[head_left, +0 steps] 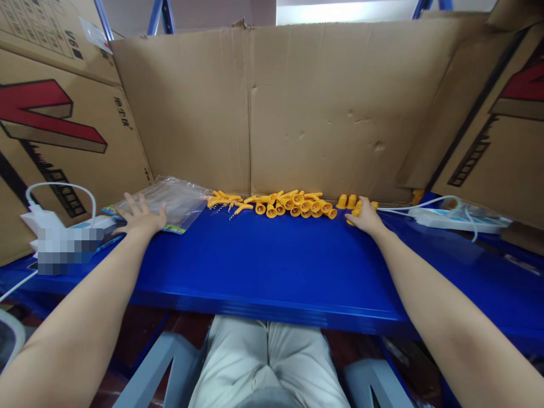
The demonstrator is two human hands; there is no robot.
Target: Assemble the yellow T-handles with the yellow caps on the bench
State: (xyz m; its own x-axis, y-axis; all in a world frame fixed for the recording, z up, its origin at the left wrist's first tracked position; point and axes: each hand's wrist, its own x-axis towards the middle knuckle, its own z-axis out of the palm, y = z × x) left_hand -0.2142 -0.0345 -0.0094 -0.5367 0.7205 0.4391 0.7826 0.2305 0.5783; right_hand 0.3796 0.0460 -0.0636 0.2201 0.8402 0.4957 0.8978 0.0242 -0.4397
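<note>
With fingers spread, my left hand (pixel 140 218) lies on clear plastic bags (pixel 181 198) that have a colourful printed edge. My right hand (pixel 368 217) is over small yellow cup-shaped pieces (pixel 351 201) at the right end of the row; its fingers curl around some of them, partly hiding them. Between my hands, yellow handles with metal corkscrew spirals (pixel 242 208) lie at the left. A pile of yellow bell-shaped pieces (pixel 297 207) lies in the middle, against the cardboard.
A blue table (pixel 263 260) spans the front. Cardboard panels (pixel 318 107) wall its back and sides. A power strip (pixel 459 221) with white cables lies at the right, and white plugs (pixel 45 226) stand at the left. Grey chair arms (pixel 159 368) flank my legs.
</note>
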